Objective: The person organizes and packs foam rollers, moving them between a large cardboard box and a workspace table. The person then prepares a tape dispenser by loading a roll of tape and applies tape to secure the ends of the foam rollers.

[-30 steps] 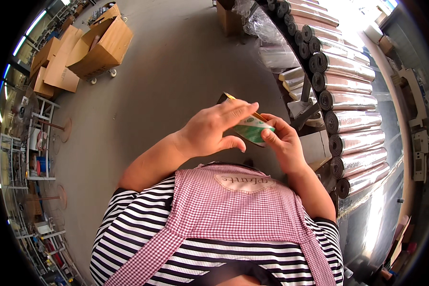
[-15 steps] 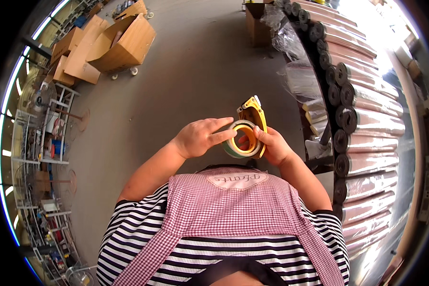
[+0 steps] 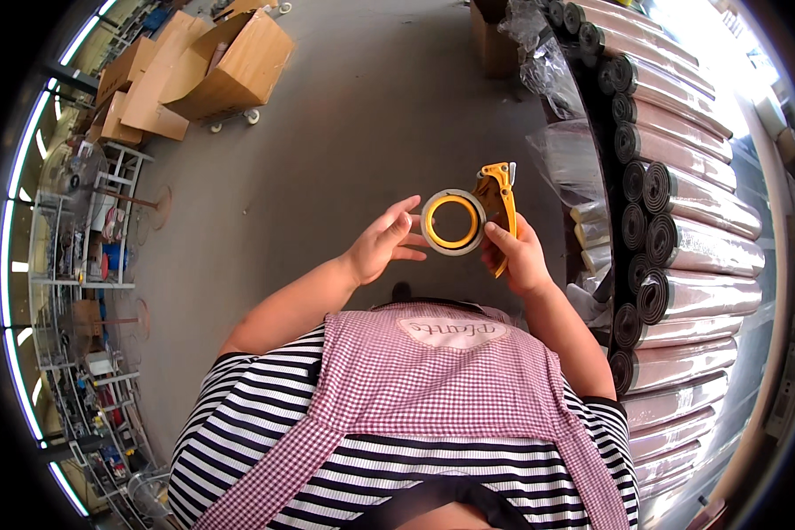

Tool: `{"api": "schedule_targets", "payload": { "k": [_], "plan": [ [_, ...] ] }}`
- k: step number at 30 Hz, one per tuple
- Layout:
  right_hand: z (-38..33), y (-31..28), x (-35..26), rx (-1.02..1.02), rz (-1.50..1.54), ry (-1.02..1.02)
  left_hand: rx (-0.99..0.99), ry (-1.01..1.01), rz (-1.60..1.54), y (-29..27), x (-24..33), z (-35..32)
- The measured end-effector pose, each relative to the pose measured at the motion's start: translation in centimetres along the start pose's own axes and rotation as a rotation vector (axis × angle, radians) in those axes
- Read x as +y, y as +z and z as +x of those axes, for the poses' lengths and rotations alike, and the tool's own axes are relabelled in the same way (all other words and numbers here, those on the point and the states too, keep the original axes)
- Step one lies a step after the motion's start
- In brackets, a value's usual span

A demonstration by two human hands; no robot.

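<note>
orange plastic tape dispenser (image 3: 496, 208) held chest-high over grey concrete floor (image 3: 344, 132)
right hand (image 3: 517, 256) grips its handle; left hand (image 3: 382, 243), fingers spread, touches the round tape roll (image 3: 452, 222) with fingertips.

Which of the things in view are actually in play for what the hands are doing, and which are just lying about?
In play:
- orange tape dispenser, gripped by right hand
- tape roll on it, fingered by left hand

Lying about:
- stacked rolls of material at right
- cardboard boxes on a wheeled cart
- metal shelving at left
</note>
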State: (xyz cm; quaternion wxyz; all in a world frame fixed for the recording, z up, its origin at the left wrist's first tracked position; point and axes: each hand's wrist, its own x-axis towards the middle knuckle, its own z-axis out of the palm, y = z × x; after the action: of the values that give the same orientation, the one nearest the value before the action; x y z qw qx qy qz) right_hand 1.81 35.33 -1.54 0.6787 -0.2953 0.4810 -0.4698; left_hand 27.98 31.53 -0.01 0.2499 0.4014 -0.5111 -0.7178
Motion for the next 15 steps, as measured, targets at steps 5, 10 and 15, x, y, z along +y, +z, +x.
{"api": "schedule_targets", "payload": {
  "k": [5,10,15],
  "plan": [
    [-0.6,1.0,0.4,0.344,-0.301,-0.115,-0.045,-0.058,0.174,1.7,-1.1,5.4],
    [0.6,1.3,5.6,0.8,-0.788,-0.219,0.004,-0.125,0.507,2.9,-4.5,9.2],
    [-2.0,0.2,9.9,0.97,-0.313,-0.126,-0.184,0.248,0.66,3.4,-10.3,11.6]
  ]
}}
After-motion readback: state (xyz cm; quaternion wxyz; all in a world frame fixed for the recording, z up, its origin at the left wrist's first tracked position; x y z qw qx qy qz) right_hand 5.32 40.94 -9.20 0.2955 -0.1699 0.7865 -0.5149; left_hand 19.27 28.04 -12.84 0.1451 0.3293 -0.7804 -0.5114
